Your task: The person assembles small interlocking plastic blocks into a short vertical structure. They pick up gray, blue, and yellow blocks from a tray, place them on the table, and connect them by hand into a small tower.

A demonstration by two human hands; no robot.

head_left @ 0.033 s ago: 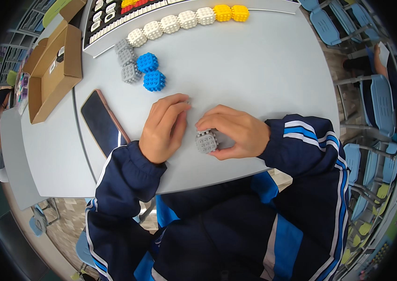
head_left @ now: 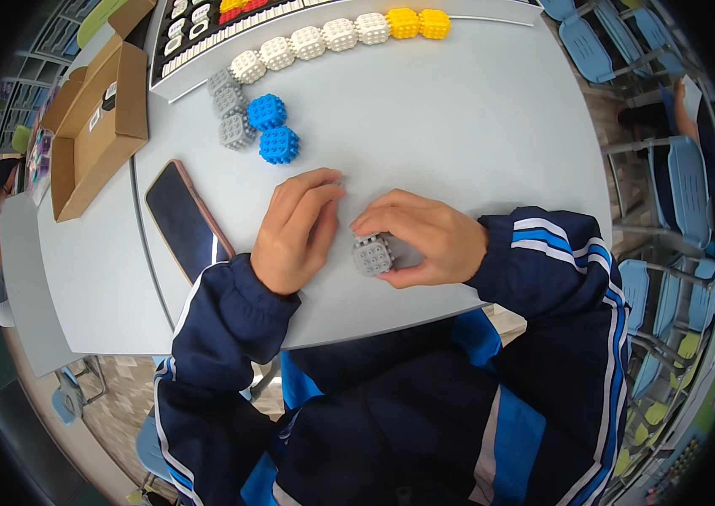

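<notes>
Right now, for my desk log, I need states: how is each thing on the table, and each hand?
Right hand: gripping
Held gray block: between right thumb and fingers
Left hand: half curled, apart from that block; whether it holds anything is unclear
Phone: face up, screen dark
Cardboard box: open
White tray: open, holding parts
White blocks, yellow blocks: in one row
Blue blocks: touching each other

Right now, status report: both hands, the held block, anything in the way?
Right hand: grip on gray block. Left hand: curled beside it, apart. Possibly in the way: phone by left sleeve.
</notes>
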